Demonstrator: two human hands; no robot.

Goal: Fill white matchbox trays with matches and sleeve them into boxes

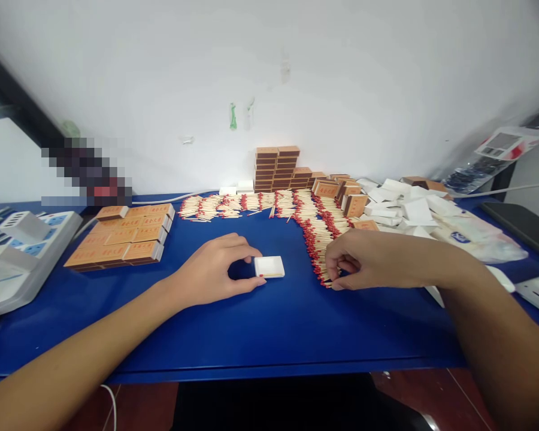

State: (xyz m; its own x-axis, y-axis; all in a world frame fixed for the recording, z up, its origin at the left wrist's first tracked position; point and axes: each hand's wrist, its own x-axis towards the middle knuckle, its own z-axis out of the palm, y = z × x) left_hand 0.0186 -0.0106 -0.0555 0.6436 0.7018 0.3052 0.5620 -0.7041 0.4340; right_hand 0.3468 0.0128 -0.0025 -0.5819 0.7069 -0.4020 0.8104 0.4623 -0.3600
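On the blue tabletop, my left hand [220, 266] grips a small white matchbox tray [270, 265] by its left end between thumb and fingers. A match [272, 275] with a red head lies along the tray's near side. My right hand [357, 260] is closed in a pinch at the near end of a long row of loose matches [317, 248], its fingertips on the matches there. How many it grips is hidden by the fingers. The row curves back and leftward to more heaps of matches [211, 206].
Orange matchboxes [130, 233] lie in a block at left, beside a power strip [36, 245]. Stacked matchboxes [276, 167] stand against the wall. To the right are a heap of white trays [404, 206], a tissue pack [480, 236] and a dark phone [521, 224].
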